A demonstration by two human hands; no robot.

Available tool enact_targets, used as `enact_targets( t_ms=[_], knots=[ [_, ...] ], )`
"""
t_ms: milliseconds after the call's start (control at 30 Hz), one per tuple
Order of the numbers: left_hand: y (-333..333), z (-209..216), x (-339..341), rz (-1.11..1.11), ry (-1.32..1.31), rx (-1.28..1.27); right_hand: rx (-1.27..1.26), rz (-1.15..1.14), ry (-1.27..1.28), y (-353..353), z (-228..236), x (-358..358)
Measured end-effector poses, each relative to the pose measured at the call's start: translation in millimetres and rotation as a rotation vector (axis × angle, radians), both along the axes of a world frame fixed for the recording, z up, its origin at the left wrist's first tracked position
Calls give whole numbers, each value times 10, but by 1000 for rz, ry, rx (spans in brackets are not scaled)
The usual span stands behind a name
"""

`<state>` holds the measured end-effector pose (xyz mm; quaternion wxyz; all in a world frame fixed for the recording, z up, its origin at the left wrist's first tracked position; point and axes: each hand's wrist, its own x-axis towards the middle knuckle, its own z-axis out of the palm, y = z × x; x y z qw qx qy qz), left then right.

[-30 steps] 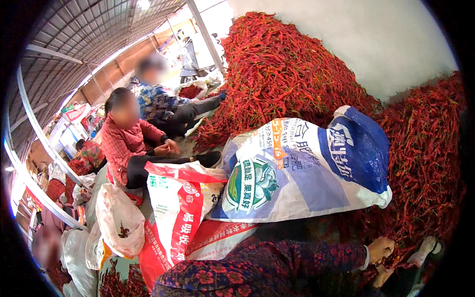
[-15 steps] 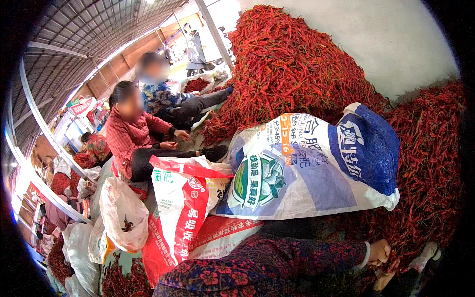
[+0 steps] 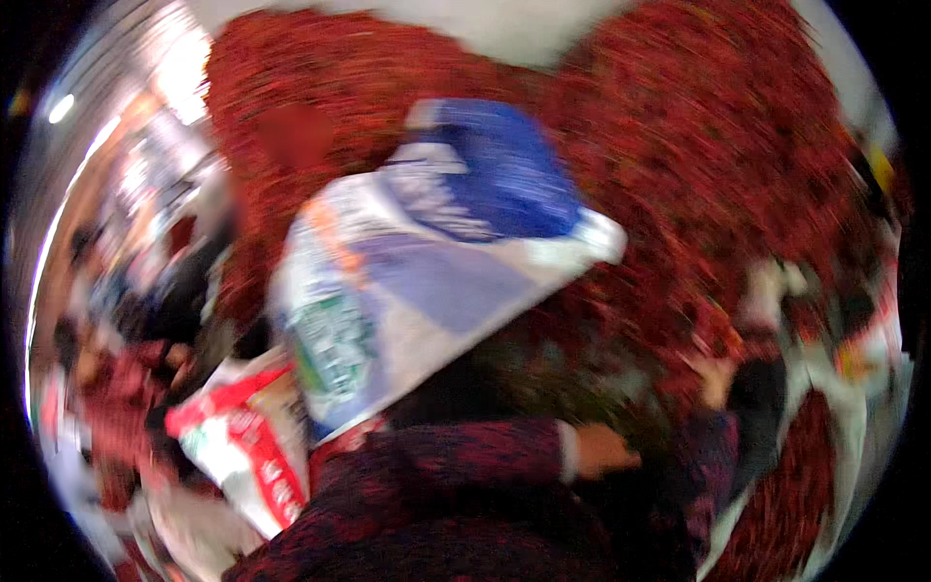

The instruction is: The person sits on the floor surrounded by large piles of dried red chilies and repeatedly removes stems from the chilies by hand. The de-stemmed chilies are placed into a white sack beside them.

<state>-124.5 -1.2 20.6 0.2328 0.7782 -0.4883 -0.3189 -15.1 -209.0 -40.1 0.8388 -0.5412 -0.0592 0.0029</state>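
My left hand (image 3: 603,452), at the end of a dark floral sleeve with a pale cuff, hangs over dark ground at the lower middle. Motion blur smears its fingers, and I cannot make out anything in them. To its right my right hand (image 3: 716,380) reaches to the near edge of the red chili pepper pile (image 3: 698,165), its thumb and fingers seemingly apart. Reddish peppers lie right at its fingertips. Greenish and dark bits (image 3: 582,388) cover the ground ahead of my hands. A large white and blue woven sack (image 3: 456,281) lies ahead and to the left.
A second heap of chili peppers (image 3: 320,87) rises behind the sack. At the lower right stands an open pale sack (image 3: 790,485) with red peppers in it. A red and white sack (image 3: 247,436) lies at left, near a seated person in a red top (image 3: 121,398).
My view has swung to the right, so the sack and the other people sit farther left. My right hand and the pale sack of peppers now show more fully.
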Motion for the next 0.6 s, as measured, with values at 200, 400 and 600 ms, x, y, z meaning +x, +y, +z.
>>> enact_targets(
  t_ms=[200, 400, 600],
  knots=[
    [249, 666, 702, 983, 210, -727, 224, 102, 81, -4, 66, 98],
    [240, 657, 1232, 1033, -22, -794, 252, 142, 70, 177, 250, -10],
    [111, 420, 1399, 959, 526, -747, 123, 273, 96, 217, 357, -12]
  ],
)
